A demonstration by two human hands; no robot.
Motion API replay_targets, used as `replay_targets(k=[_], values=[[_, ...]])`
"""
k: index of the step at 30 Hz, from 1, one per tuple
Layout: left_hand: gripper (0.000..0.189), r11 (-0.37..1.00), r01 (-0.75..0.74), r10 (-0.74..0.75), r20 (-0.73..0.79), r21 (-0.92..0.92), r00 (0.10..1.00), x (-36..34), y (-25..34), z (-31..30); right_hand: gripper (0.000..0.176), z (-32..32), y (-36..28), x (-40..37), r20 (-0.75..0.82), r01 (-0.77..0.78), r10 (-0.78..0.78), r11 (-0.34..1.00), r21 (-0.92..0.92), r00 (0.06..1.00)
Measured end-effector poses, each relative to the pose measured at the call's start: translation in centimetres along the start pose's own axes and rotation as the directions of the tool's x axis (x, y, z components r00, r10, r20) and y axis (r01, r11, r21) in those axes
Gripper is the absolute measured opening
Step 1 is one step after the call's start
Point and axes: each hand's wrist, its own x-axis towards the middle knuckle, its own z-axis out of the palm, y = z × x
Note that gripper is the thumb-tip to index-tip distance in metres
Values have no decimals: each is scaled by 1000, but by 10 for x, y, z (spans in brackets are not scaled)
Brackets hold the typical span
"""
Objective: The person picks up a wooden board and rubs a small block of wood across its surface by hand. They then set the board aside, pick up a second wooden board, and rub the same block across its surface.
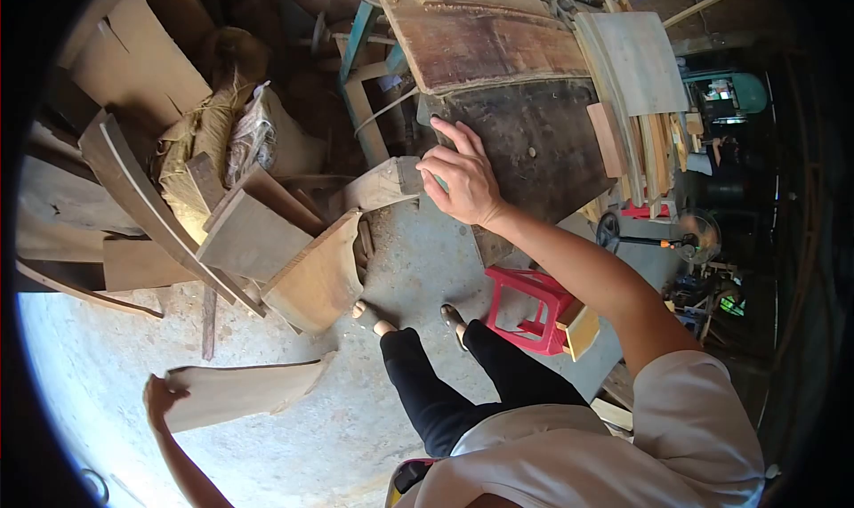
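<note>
Out to the lower left, my left hand grips one end of a thin, slightly curved wooden panel, thumb over its near face. The panel is above the concrete floor in this view. My right hand is at the edge of a dark, worn board on the workbench, fingers apart and partly bent. Close by its fingertips is the end of a thick wooden block. Reddish-brown planks lie on the bench beyond the dark board.
Curved boards and wood panels lean in a pile at left, beside stuffed sacks. A red plastic stool stands near my feet. Stacked wood strips and a standing fan are on the right.
</note>
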Motion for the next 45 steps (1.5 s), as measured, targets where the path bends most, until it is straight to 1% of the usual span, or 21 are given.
replay_targets(k=[2, 3, 5, 7, 9, 14, 17, 19, 20, 22, 23, 25, 27, 31, 33, 34, 35, 36, 38, 41, 45], values=[[53, 998, 56, -52, -176, 19, 983, -92, 55, 1, 9, -2, -1, -1, -21, 0, 1, 1000, 14, 1000], [50, 993, 93, -106, -194, -74, 975, -126, 75, 4, 9, -3, -1, -1, -17, -8, 8, 1000, 18, 1000], [44, 964, -106, 30, -294, -243, 955, -177, 87, 35, 11, -6, -1, -3, -38, 5, -4, 1000, 30, 999], [38, 906, -25, -63, -193, -423, 979, -212, 94, 66, 12, -5, -1, -5, -45, -11, 12, 1000, 23, 999], [27, 964, 105, -118, -37, -245, 992, -264, 160, 24, 13, -7, -1, -7, 9, -28, 28, 1000, -13, 1000], [21, 979, -176, 176, -7, -108, 984, -327, 208, 31, 28, -2, -12, -21, 90, -61, 63, 998, -17, 994], [24, 985, -131, 129, -30, -112, 991, -344, 220, 14, 39, -4, -33, -33, 124, -95, 75, 981, 167, 989], [28, 983, -140, 134, -50, -118, 990, -345, 207, -10, 40, -21, -46, -58, 54, 48, -63, 968, 246, 997], [26, 986, -105, 105, -5, -133, 994, -348, 203, -30, 40, -35, -49, -70, 76, 108, -124, 976, 190, 989], [28, 985, -170, 172, -111, 24, 979, -357, 187, -53, 42, -58, -48, -94, 99, 179, -188, 980, 92, 977], [29, 997, -62, 58, -103, -38, 993, -376, 203, -84, 42, -62, -46, -106, 102, 190, -200, 976, 106, 974], [32, 989, -145, 143, -201, 1, 969, -377, 181, -89, 44, -73, -38, -127, 49, 9, -13, 996, 91, 999], [32, 998, -61, 56, -197, -18, 979, -392, 191, -118, 45, -82, -28, -151, 47, -58, 55, 995, 87, 997], [35, 963, -166, 221, -272, 212, 937, -395, 171, -166, 45, -104, -9, -212, 88, -216, 214, 976, 14, 973], [34, 964, -114, 182, -279, 241, 943, -399, 171, -196, 44, -114, 1, -247, 102, -273, 275, 961, -37, 956], [32, 959, -131, 199, -269, 251, 942, -395, 162, -208, 42, -120, 8, -266, 120, -324, 333, 942, -86, 935], [31, 912, -256, 354, -302, 320, 885, -383, 134, -212, 42, -127, 14, -285, 76, -386, 398, 913, -134, 914], [26, 822, -252, 427, -260, 510, 866, -371, 115, -220, 41, -134, 19, -305, 118, -423, 444, 891, -164, 888], [18, 790, -228, 395, -188, 569, 899, -359, 103, -244, 39, -143, 23, -343, 112, -517, 546, 830, -208, 831], [24, 842, -196, 376, -288, 502, 881, -327, 72, -264, 39, -140, 24, -398, 130, -682, 730, 677, -276, 671], [29, 763, -135, 335, -208, 633, 919, -245, 27, -269, 40, -138, 8, -428, 207, -705, 784, 618, -349, 585]])
